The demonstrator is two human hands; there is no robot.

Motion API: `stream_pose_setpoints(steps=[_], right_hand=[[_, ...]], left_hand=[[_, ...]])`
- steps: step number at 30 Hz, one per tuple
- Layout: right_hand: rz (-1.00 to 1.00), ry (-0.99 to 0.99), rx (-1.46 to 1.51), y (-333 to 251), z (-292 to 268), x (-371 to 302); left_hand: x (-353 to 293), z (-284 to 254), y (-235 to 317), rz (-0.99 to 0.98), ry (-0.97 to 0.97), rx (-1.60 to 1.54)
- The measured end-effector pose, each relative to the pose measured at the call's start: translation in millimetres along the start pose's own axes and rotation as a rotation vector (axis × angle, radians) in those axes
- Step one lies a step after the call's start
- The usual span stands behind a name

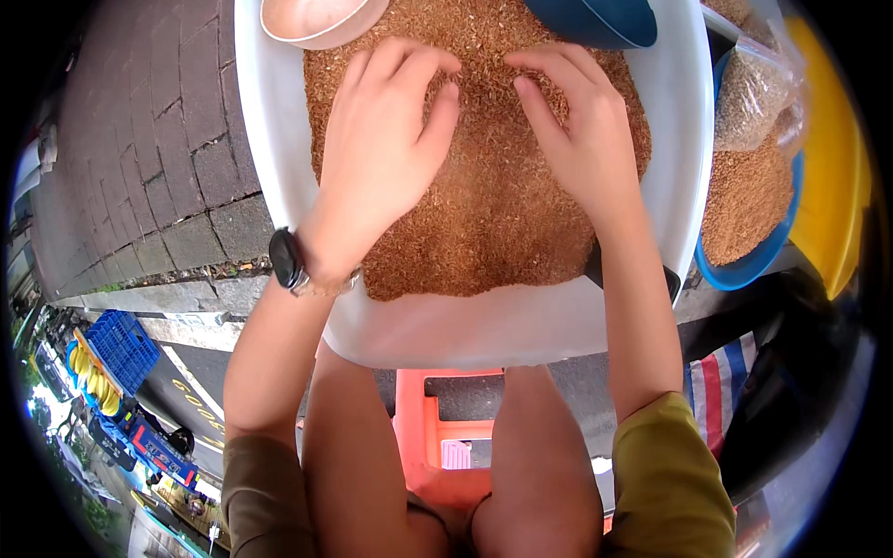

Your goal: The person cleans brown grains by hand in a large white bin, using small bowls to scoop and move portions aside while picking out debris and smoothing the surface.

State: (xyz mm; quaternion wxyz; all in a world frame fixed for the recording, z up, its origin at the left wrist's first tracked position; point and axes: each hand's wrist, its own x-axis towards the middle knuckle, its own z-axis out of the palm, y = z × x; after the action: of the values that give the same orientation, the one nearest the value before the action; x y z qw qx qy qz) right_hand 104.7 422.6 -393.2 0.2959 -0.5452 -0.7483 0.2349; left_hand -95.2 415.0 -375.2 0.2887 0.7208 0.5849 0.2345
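Grain (pixel 484 223) could spill from the white tub (pixel 428 335) if left hand (pixel 383 135) and right hand (pixel 584 126), half-curled with narrow thumb-to-finger gaps, sweep too hard.

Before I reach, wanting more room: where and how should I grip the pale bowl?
Probably pinch the pale bowl by its near rim, left hand coming from your side: that curved lip is exposed, the far part out of frame.

"Was there any lettering?"
"Toward eight o'clock I made out yellow characters (pixel 193 400) painted on the road (pixel 206 365); beyond them, also toward eight, a blue panel (pixel 160 455) bore pale marks too small for me to read."
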Motion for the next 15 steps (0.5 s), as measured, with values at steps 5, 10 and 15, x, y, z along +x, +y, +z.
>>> stream_pose_setpoints(steps=[5,10,15], right_hand=[[-0.19,0.081,0.05,5,59,45],[-0.388,0.198,-0.135,35,77,51],[-0.39,0.174,-0.172,41,78,49]], left_hand=[[43,39,-32,0.248,0.116,0.288],[41,61,-44,0.412,0.324,0.325],[42,64,-45,0.416,0.32,0.274]])
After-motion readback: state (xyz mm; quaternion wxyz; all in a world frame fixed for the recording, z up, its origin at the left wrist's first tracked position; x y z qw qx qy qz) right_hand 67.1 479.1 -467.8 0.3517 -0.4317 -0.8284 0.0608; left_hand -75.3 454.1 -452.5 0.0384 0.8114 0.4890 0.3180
